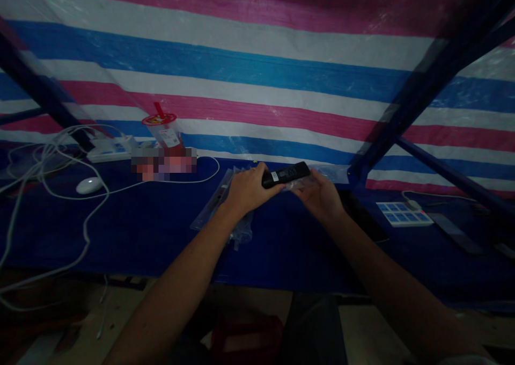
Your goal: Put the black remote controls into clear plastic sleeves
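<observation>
Near the back of the blue table, my left hand point(251, 189) is closed round the left end of a black bar-shaped device point(286, 175). Small white printed labels show on the device's upper face; its exact kind I cannot tell. My right hand point(322, 197) is closed at the other end, with clear plastic film point(295, 183) between its fingers and just under the device. More clear plastic point(336, 173) shows behind that hand. Beneath and beside my left hand lies a clear plastic bag point(211, 209), partly covered by the wrist, with something dark inside.
On the left of the blue table point(132, 231) are tangled white cables point(86, 228), a white mouse point(89, 185), a power strip point(112, 149) and a lidded drink cup point(167, 131). To the right lie a dark flat tablet-like object point(364, 217), another power strip point(404, 213) and a phone-like slab point(454, 232).
</observation>
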Tool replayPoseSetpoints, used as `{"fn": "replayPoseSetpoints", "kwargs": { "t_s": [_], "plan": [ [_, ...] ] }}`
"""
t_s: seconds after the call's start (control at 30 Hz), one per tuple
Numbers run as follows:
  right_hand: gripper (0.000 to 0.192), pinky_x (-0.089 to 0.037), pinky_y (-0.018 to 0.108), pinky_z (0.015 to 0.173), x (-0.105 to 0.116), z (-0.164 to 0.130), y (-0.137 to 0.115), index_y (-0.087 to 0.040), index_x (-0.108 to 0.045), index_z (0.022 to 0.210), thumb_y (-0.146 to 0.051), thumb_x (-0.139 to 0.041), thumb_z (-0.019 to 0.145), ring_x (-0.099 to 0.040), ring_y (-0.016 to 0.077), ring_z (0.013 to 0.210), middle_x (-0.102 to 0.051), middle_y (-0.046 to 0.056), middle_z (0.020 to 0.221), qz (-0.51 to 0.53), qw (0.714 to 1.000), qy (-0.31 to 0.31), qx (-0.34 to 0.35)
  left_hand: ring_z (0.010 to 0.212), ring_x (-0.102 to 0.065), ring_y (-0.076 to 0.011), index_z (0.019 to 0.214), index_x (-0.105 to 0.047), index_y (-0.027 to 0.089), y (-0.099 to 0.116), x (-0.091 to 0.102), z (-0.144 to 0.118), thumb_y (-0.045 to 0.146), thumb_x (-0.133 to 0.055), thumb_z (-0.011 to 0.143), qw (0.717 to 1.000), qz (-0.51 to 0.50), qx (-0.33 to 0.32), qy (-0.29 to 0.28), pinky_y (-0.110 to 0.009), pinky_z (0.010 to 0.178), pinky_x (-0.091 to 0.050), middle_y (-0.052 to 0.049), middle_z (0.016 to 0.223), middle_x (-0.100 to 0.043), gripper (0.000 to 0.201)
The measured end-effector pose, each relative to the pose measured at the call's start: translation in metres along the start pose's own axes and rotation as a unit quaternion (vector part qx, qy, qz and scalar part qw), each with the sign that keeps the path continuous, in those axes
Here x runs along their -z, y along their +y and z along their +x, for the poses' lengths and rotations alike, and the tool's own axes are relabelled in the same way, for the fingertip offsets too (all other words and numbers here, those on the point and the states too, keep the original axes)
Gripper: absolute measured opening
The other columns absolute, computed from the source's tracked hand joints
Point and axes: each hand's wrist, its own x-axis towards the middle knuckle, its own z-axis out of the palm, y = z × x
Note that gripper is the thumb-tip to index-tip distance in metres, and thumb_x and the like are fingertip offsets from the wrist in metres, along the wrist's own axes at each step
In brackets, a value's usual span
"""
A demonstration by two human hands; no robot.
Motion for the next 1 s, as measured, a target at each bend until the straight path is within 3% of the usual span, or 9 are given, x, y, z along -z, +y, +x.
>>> {"fn": "replayPoseSetpoints", "kwargs": {
  "t_s": [0.17, 0.43, 0.7, 0.83, 1.0],
  "plan": [
    [0.017, -0.055, 0.05, 0.103, -0.001, -0.003, -0.003, -0.024, -0.067, 0.095, -0.029, -0.05, 0.094, -0.074, 0.0224, 0.102, -0.079, 0.003, 0.097, 0.013, 0.999, -0.021, -0.027, 0.083, -0.069, -0.0289, 0.113, -0.059, 0.02, -0.007, -0.002, 0.002, 0.073, -0.057, 0.083, 1.0, 0.008, 0.0, -0.005, -0.039, 0.076, -0.048, -0.012, 0.093, -0.073, 0.061],
    [0.043, -0.052, 0.051, 0.107, 0.0, -0.002, -0.007, -0.019, -0.068, 0.099, -0.045, -0.033, 0.101, -0.071, 0.0276, 0.113, -0.078, 0.011, 0.104, -0.02, 0.997, -0.056, -0.057, 0.08, -0.067, -0.0293, 0.111, -0.06, 0.02, -0.011, -0.002, 0.004, 0.07, -0.06, 0.081, 1.0, 0.005, -0.002, -0.004, -0.04, 0.075, -0.048, -0.013, 0.09, -0.072, 0.059],
    [0.028, -0.051, 0.055, 0.106, 0.002, -0.001, -0.013, -0.02, -0.065, 0.097, -0.036, -0.042, 0.096, -0.07, 0.0291, 0.116, -0.077, 0.011, 0.105, -0.02, 0.995, -0.066, -0.075, 0.079, -0.068, -0.0274, 0.109, -0.06, 0.021, -0.015, -0.003, 0.005, 0.071, -0.058, 0.083, 1.0, 0.023, -0.012, -0.015, -0.038, 0.074, -0.047, -0.01, 0.09, -0.073, 0.056],
    [0.029, -0.053, 0.055, 0.102, -0.001, -0.003, -0.01, -0.021, -0.067, 0.099, -0.034, -0.041, 0.095, -0.074, 0.0274, 0.105, -0.078, 0.01, 0.1, -0.026, 0.997, -0.042, -0.066, 0.083, -0.068, -0.0276, 0.109, -0.059, 0.022, -0.011, 0.0, 0.004, 0.073, -0.059, 0.083, 1.0, -0.011, -0.006, -0.001, -0.038, 0.075, -0.047, -0.011, 0.093, -0.073, 0.057],
    [0.038, -0.054, 0.054, 0.101, -0.008, -0.008, -0.006, -0.023, -0.068, 0.104, -0.052, -0.044, 0.097, -0.072, 0.0285, 0.109, -0.078, 0.01, 0.109, -0.023, 0.994, -0.089, -0.065, 0.085, -0.068, -0.0283, 0.112, -0.055, 0.023, -0.002, 0.003, 0.001, 0.071, -0.065, 0.08, 0.998, -0.056, -0.003, -0.009, -0.038, 0.074, -0.046, -0.01, 0.093, -0.072, 0.059]
  ]
}}
